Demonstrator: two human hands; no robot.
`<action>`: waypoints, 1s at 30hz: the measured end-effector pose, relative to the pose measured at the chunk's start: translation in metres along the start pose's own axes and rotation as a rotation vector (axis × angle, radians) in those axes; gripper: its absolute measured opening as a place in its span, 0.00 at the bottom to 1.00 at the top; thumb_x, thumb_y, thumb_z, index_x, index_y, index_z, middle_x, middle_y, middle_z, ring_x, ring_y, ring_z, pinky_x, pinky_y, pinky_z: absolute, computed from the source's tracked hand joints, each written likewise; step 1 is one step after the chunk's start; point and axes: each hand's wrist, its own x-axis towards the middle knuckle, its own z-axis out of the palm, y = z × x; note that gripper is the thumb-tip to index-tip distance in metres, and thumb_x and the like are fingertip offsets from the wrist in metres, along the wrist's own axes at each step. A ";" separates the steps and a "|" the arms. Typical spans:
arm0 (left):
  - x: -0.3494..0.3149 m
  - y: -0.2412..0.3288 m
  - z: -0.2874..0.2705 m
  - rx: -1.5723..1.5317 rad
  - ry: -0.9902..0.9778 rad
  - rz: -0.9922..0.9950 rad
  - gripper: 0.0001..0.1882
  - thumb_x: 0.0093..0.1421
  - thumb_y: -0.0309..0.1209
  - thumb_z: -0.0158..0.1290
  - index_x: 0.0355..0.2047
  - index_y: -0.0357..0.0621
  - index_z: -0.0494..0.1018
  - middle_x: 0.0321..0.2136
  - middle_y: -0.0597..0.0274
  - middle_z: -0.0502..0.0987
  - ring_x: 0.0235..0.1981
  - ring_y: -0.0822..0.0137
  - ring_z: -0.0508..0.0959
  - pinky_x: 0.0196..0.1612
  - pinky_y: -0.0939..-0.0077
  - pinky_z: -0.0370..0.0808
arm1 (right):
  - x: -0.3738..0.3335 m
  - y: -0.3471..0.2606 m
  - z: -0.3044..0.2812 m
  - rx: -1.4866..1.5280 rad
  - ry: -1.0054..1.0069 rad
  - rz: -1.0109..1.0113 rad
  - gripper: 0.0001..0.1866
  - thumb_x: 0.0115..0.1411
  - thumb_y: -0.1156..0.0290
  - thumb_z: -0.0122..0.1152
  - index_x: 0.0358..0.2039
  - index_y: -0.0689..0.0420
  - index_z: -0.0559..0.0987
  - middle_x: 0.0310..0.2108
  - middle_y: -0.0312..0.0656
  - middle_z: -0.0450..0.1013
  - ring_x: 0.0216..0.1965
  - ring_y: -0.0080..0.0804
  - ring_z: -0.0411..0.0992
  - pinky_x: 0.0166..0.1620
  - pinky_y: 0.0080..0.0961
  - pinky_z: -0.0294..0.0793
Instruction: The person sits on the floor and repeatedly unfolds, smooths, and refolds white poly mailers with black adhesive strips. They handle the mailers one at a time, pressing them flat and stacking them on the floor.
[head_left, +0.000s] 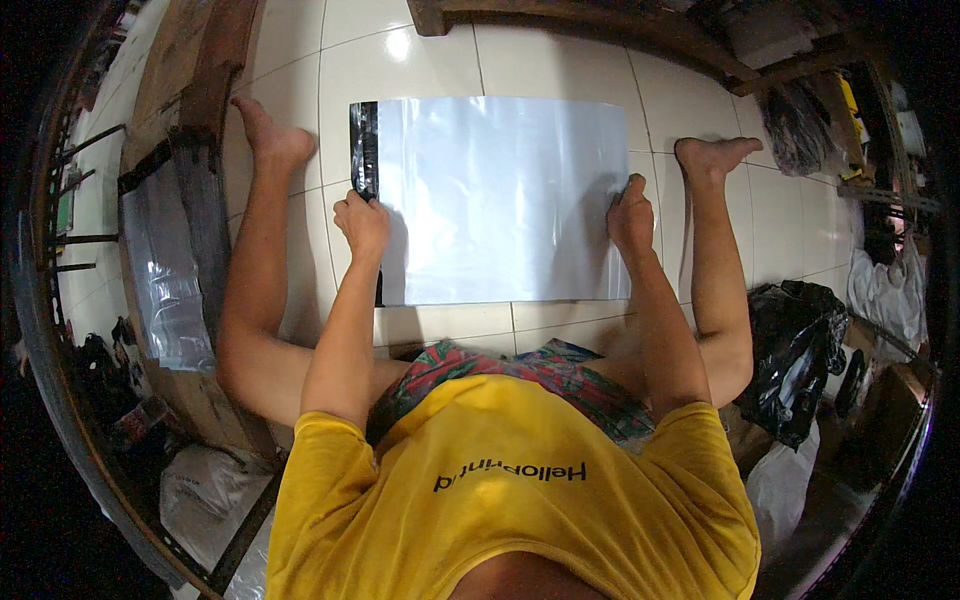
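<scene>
The tiled floor (550, 70) is used as the work surface, and room seems to be made on it by the widely parted legs (258, 220). Between them a white poly mailer (500, 200) is spread crosswise; whether it is fully rested on the tiles cannot be told. Grey plastic bags (168, 270) are laid beside the left leg, probably for easy reach. Opposite side edges are clamped in the grip of the left hand (363, 225) and right hand (632, 215), apparently so that the film is kept flat; the left is closed at the black edge strip (365, 140).
</scene>
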 end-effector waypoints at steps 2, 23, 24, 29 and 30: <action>0.000 0.002 -0.004 -0.043 -0.044 -0.036 0.24 0.62 0.31 0.54 0.53 0.25 0.67 0.51 0.27 0.67 0.54 0.34 0.68 0.60 0.44 0.64 | 0.003 0.004 0.000 0.018 -0.005 -0.006 0.26 0.59 0.78 0.57 0.57 0.65 0.61 0.32 0.61 0.77 0.33 0.61 0.79 0.35 0.49 0.77; -0.199 0.162 0.082 0.261 -0.325 1.645 0.27 0.60 0.38 0.48 0.58 0.39 0.71 0.63 0.50 0.68 0.68 0.51 0.62 0.71 0.42 0.54 | 0.195 -0.076 0.012 -0.512 -0.398 -0.776 0.16 0.73 0.63 0.46 0.42 0.59 0.79 0.39 0.49 0.76 0.44 0.44 0.76 0.56 0.42 0.75; -0.201 0.163 0.083 0.259 -0.342 1.649 0.27 0.60 0.39 0.48 0.58 0.39 0.72 0.63 0.50 0.68 0.68 0.51 0.62 0.71 0.42 0.54 | 0.194 -0.075 0.012 -0.489 -0.363 -0.774 0.15 0.73 0.63 0.46 0.41 0.59 0.79 0.39 0.49 0.75 0.44 0.44 0.76 0.55 0.42 0.75; -0.205 0.163 0.084 0.219 -0.284 1.612 0.27 0.60 0.39 0.48 0.57 0.39 0.73 0.63 0.50 0.68 0.67 0.51 0.64 0.71 0.44 0.55 | 0.200 -0.073 0.018 -0.495 -0.381 -0.844 0.15 0.72 0.63 0.47 0.40 0.60 0.79 0.39 0.50 0.76 0.43 0.46 0.77 0.54 0.45 0.76; -0.207 0.162 0.089 0.184 -0.259 1.611 0.28 0.59 0.39 0.48 0.57 0.37 0.72 0.64 0.48 0.68 0.66 0.50 0.64 0.71 0.43 0.55 | 0.204 -0.070 0.021 -0.520 -0.368 -0.867 0.15 0.72 0.63 0.47 0.40 0.60 0.79 0.40 0.50 0.76 0.43 0.46 0.77 0.53 0.45 0.76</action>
